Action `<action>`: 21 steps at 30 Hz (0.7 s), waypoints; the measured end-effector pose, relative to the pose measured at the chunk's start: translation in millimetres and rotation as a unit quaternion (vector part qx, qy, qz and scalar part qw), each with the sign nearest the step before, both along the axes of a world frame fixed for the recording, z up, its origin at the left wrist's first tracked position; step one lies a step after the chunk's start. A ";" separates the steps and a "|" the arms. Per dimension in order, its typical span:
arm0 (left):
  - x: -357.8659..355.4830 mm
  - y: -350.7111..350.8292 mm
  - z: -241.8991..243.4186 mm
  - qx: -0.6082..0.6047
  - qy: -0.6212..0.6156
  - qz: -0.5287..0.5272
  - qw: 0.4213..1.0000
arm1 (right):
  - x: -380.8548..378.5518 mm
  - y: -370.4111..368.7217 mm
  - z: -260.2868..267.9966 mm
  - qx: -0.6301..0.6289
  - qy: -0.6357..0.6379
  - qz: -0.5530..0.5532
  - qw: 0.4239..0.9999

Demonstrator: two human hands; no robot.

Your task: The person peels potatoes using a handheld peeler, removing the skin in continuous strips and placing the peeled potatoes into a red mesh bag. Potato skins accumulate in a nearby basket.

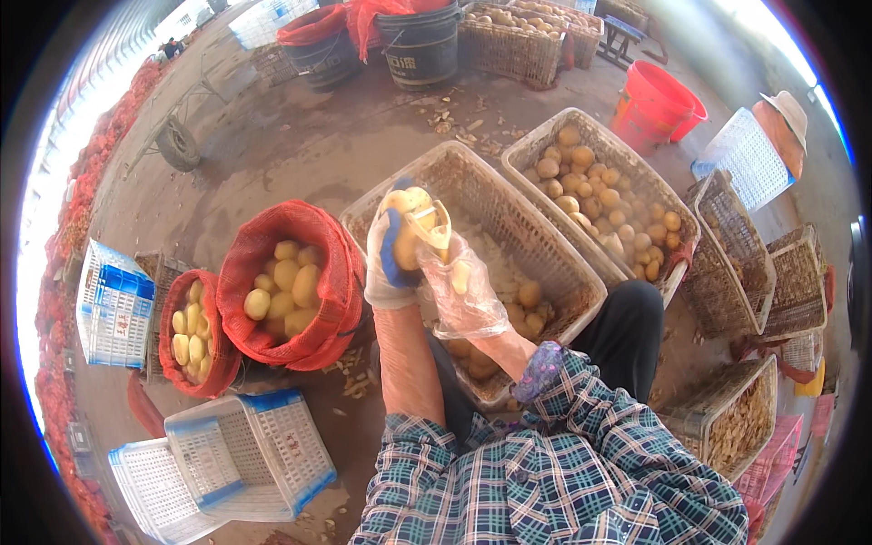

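Observation:
My left hand (pixel 390 262), in a white and blue work glove, grips a partly peeled potato (pixel 407 245) above the near crate. In my right hand (pixel 470 293), covered by a clear plastic glove, is a pale Y-shaped vegetable peeler (pixel 436 228), its head against the potato. A bit of peel clings to the right glove. Below both hands stands a plastic crate (pixel 572 286) between my legs, with peelings and several potatoes (pixel 528 306) inside. To the left, a red mesh bag (pixel 238 269) lines a bucket that holds peeled potatoes (pixel 296 283) in water.
A crate of unpeeled potatoes (pixel 599 187) adjoins the near crate. Further left are a smaller red bag of peeled potatoes (pixel 194 337) and white-blue crates (pixel 252 443). Dirty crates (pixel 732 252) line the right side. Ahead are black buckets (pixel 419 51), red buckets (pixel 650 102) and a wheeled cart (pixel 178 144).

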State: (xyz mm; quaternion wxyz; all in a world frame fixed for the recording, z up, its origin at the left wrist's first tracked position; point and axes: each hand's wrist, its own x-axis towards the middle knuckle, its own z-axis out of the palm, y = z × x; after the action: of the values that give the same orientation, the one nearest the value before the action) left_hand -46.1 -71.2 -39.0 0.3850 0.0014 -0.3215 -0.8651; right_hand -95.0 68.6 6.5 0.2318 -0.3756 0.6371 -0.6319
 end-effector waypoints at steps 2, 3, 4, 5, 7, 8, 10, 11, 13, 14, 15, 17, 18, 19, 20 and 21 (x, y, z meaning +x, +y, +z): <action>0.7 5.2 1.5 0.007 -0.011 0.029 0.999 | 1.2 8.7 -23.9 -0.009 0.126 0.035 0.991; 9.1 1.0 5.3 0.035 0.011 0.032 0.999 | 8.7 13.9 -35.2 -0.015 0.173 0.055 0.983; 10.2 -2.7 8.4 0.066 0.043 0.031 0.996 | 17.9 24.4 -45.1 -0.013 0.197 0.081 0.977; 10.1 -5.8 11.3 0.097 0.075 0.029 0.992 | 25.7 38.1 -54.3 -0.002 0.208 0.114 0.971; 12.7 -10.8 25.9 0.111 0.098 0.045 0.988 | 27.2 63.4 -49.3 0.090 0.416 0.163 0.890; 14.8 -16.3 27.5 0.114 0.128 0.020 0.985 | 24.9 63.5 -44.4 0.090 0.176 0.172 0.965; 15.3 -12.1 27.8 0.132 0.168 -0.013 0.977 | 6.1 55.1 -40.2 0.031 0.062 0.112 0.991; 14.5 -5.4 29.7 0.141 0.182 -0.018 0.973 | -5.9 44.8 -36.3 0.004 0.028 0.087 0.996; 17.8 1.9 37.0 0.124 0.184 -0.011 0.975 | -14.9 20.9 -7.1 0.018 -0.142 0.094 0.985; 13.1 8.1 34.4 0.107 0.182 -0.007 0.977 | -22.4 13.4 15.3 0.052 -0.249 0.090 0.963; 13.6 10.6 35.0 0.088 0.174 0.003 0.981 | -28.2 4.7 26.3 0.083 -0.146 0.086 0.982; 11.7 9.4 31.8 0.023 0.094 0.075 0.992 | -39.1 -13.5 14.3 0.002 0.056 0.100 0.993; 18.5 9.1 28.4 0.013 0.058 0.097 0.994 | -36.4 -22.6 17.3 0.000 0.070 0.105 0.992; 21.6 8.7 25.3 0.004 0.027 0.114 0.993 | -30.8 -26.3 30.6 -0.002 0.088 0.107 0.990; 25.4 -3.3 15.3 0.012 0.073 0.076 0.994 | -18.9 -18.9 43.1 0.124 -0.021 0.141 0.982; 16.9 -3.2 15.0 0.048 0.101 0.079 0.991 | -21.8 -8.4 14.7 0.078 0.265 0.109 0.955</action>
State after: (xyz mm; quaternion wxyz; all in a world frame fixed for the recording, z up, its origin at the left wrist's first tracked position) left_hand -29.2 -74.4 -24.0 0.4819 -0.0428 -0.2380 -0.8422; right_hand -116.7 60.2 21.2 0.1500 -0.5775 0.6782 -0.4290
